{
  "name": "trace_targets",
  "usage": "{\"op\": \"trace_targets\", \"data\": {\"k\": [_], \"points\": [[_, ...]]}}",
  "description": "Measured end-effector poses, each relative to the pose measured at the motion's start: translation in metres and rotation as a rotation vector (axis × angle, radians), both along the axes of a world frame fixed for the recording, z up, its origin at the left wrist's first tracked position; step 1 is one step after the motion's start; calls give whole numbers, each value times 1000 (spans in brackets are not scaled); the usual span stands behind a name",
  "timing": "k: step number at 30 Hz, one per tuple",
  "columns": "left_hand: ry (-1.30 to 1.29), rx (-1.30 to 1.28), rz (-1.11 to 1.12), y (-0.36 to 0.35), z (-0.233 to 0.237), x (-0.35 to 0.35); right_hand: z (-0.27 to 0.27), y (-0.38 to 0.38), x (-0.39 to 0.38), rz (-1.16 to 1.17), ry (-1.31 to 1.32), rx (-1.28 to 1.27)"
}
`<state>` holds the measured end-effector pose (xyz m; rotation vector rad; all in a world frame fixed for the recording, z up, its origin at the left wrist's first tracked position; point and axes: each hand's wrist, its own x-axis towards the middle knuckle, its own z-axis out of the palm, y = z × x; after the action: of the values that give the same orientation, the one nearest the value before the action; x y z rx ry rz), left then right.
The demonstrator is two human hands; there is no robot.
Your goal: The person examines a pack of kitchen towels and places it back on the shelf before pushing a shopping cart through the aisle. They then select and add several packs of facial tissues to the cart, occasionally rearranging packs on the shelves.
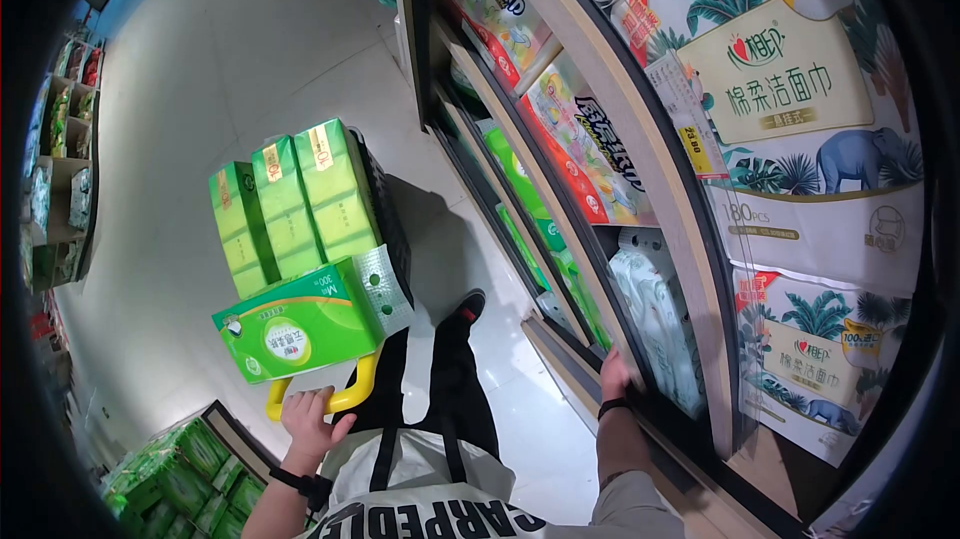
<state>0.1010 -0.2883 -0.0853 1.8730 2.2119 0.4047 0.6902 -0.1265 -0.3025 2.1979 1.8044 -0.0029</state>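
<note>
My left hand (pixel 312 421) is closed around the yellow handle (pixel 352 391) of a dark shopping basket (pixel 396 239). Packs of tissues in green wrapping fill the basket: a green tissue pack (pixel 296 327) with a clear carrying tab lies nearest the handle, and three lighter green tissue packs (pixel 286 201) stand beyond it. At the right, my right hand (pixel 615 376) is against the edge of a low shelf (pixel 640 379), close to pale wrapped packs (pixel 655 329). Its fingers are mostly hidden, so their grip does not show.
Tall shelving rises close on my right, with large white face-towel packs (pixel 800 89) and kitchen-towel packs (pixel 580 129). Green packs (pixel 180 474) are stacked at the lower left. Another stocked shelf (pixel 65 169) lines the far left, across the tiled floor (pixel 170 139).
</note>
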Motion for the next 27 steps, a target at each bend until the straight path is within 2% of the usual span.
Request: {"op": "trace_targets", "data": {"k": [1,2,5,6,9,13,17,18,21,23,25,27], "points": [[-6,9,7,0,0,1,4,1,-3,-55,61,-28],[-11,23,12,1,-1,2,0,3,-4,98,17,178],[-30,-5,9,2,6,2,55,29,-61,-397,128,-282],[-36,-14,5,2,7,1,10,11,-32,-154,71,5],[-69,-34,14,0,8,-1,42,22,-60,-176,113,-18],[-128,-65,-16,3,15,-4,14,21,-41,-236,61,-120],[-191,-123,-67,3,21,-14,8,17,-57,-59,-63,386],[-209,-124,-72,3,22,-14,-7,15,-43,-216,6,141],[-271,-185,-56,7,31,-14,43,15,-83,-421,60,140],[-327,-222,-32,9,33,-17,35,-10,-98,-577,18,252],[-494,-294,154,8,30,-20,25,-36,-134,-594,106,253],[-905,-259,484,10,22,-33,40,-46,-182,-559,434,0]]}}
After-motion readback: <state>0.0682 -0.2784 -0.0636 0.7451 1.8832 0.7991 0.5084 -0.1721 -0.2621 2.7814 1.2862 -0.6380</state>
